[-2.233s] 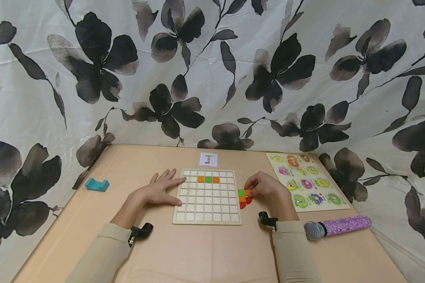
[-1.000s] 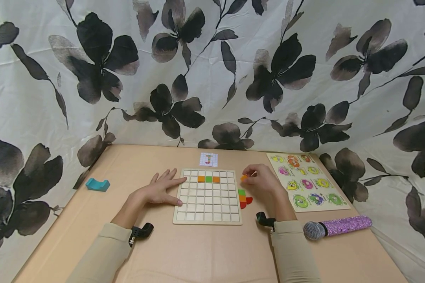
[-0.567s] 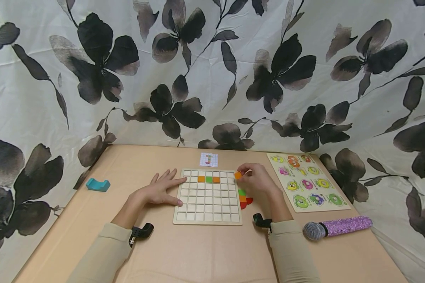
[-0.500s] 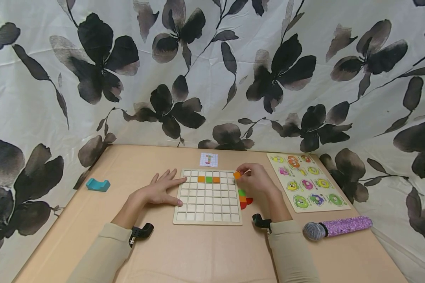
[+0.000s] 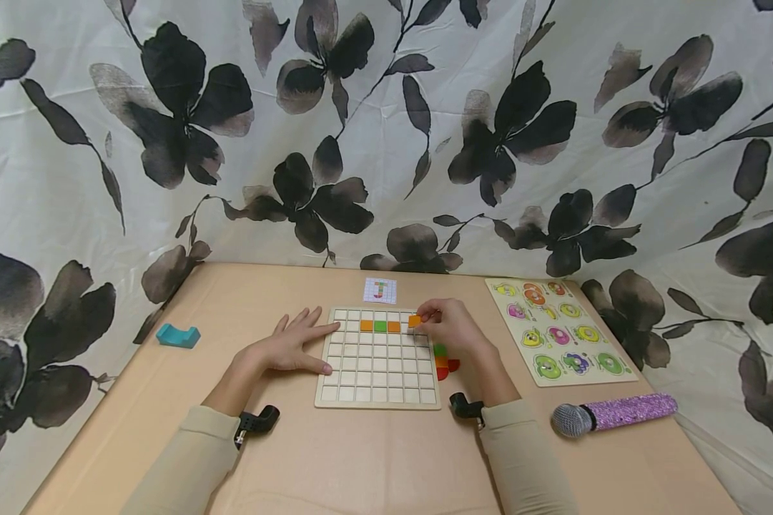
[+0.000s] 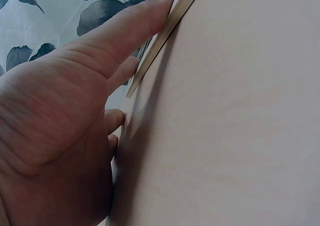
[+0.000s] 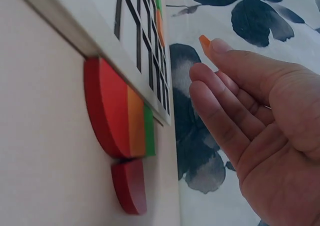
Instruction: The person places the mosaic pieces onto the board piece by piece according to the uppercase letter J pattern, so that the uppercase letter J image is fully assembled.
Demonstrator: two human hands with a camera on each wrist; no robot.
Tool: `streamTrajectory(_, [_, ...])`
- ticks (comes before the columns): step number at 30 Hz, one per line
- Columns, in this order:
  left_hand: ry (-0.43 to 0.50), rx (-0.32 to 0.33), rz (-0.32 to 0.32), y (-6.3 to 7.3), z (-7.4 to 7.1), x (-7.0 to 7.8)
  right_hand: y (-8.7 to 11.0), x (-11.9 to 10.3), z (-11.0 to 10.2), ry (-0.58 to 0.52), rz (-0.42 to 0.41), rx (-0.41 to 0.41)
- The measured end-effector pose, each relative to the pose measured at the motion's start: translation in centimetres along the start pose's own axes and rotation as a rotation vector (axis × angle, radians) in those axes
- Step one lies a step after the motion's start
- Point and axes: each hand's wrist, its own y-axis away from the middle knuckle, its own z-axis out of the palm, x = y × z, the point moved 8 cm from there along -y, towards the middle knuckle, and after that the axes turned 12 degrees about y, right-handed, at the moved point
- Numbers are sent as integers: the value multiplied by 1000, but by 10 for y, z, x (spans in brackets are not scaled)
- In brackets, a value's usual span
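While right hand pinches tile, floral cloth backs beige table.

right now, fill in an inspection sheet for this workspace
Surface: light wood-coloured table
Job's things: pale gridded board bearing orange, green, orange square tiles; loose red, orange, green pieces by its right edge; small white pattern card
Clutter: turquoise notched block, glittery purple microphone, cream picture sheet
Hands: left hand touches board's left edge; right hand pinches flat orange tile over board
Cables: nothing seen
Surroundings: white cloth with black floral print
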Motion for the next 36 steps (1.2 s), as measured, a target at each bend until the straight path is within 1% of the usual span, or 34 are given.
streamTrajectory(9, [-4,0,-2,0,-1,1,-2,-20,14,53,-134,3])
streamTrajectory(14, [-10,2,1,1,-2,1,-5,-31,21,78,-170,23])
streamTrajectory(17, [-8,2,2,0,-1,1,-7,-37,25,75,-187,31])
streamTrajectory(30, [-14,0,-2,1,-1,2,-9,-46,34,72,-171,37])
streamTrajectory(36, [-13,0,-3,1,-1,3,-9,-47,39,52,-179,14])
